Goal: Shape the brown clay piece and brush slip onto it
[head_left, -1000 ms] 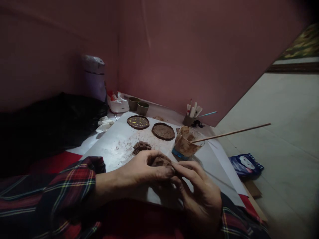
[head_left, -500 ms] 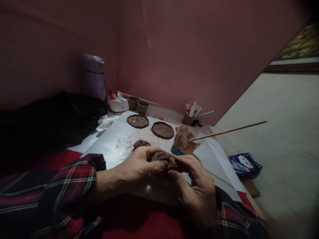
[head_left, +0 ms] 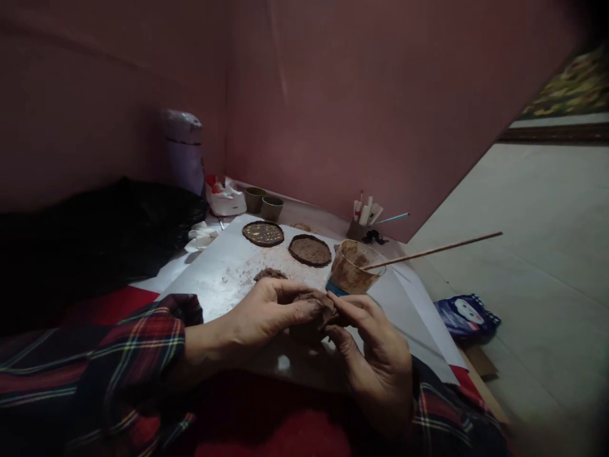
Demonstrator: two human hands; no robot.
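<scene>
A lump of brown clay (head_left: 309, 327) is held between both hands above the front of the white sheet (head_left: 212, 279). My left hand (head_left: 266, 311) wraps round it, thumb across the top and fingers behind. From the right, my right hand (head_left: 371, 355) pinches the edge of the lump between thumb and fingertips. Just behind my left hand lies another clump of clay (head_left: 270, 273), partly hidden. Farther back rest two flat round clay discs with raised rims: a plain one (head_left: 310, 251) and one dotted with yellow (head_left: 263, 233).
A clay-smeared clear cup (head_left: 352, 270) with a long stick (head_left: 438, 249) stands behind my right hand. Two small dark cups (head_left: 272, 208), a holder of pens (head_left: 359, 228) and a tissue pack (head_left: 227, 200) line the wall. Black plastic (head_left: 109, 235) lies left; a blue packet (head_left: 467, 316) lies right.
My left thumb has shifted over the clay, and the lump has tilted so less of its top shows. My right fingertips still grip its edge. The view has moved slightly.
</scene>
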